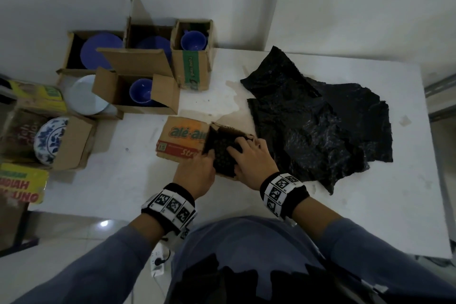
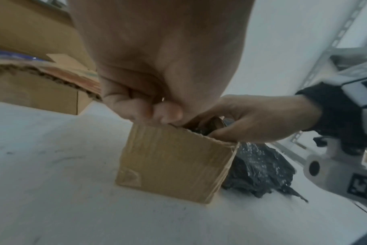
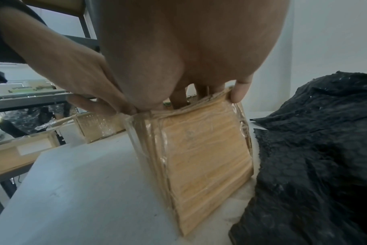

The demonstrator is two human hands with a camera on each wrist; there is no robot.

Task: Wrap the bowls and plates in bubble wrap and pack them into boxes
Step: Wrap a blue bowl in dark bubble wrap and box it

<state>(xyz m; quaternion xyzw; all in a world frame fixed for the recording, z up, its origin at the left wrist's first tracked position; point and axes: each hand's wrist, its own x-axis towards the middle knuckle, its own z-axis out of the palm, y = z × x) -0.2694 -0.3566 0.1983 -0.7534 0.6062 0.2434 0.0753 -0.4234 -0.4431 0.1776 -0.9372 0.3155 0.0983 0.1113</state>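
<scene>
Both hands, left hand (image 1: 197, 172) and right hand (image 1: 254, 159), grip the black-wrapped bundle (image 1: 223, 153) (bubble wrap) inside the small box (image 2: 174, 162).

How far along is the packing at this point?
Early. In hand: both hands, left hand and right hand, push a black wrapped bundle into the small box. Left: blue bowls and blue plates sit unwrapped in open boxes, a white plate and patterned plate too. Spare bubble wrap lies on the table.
</scene>
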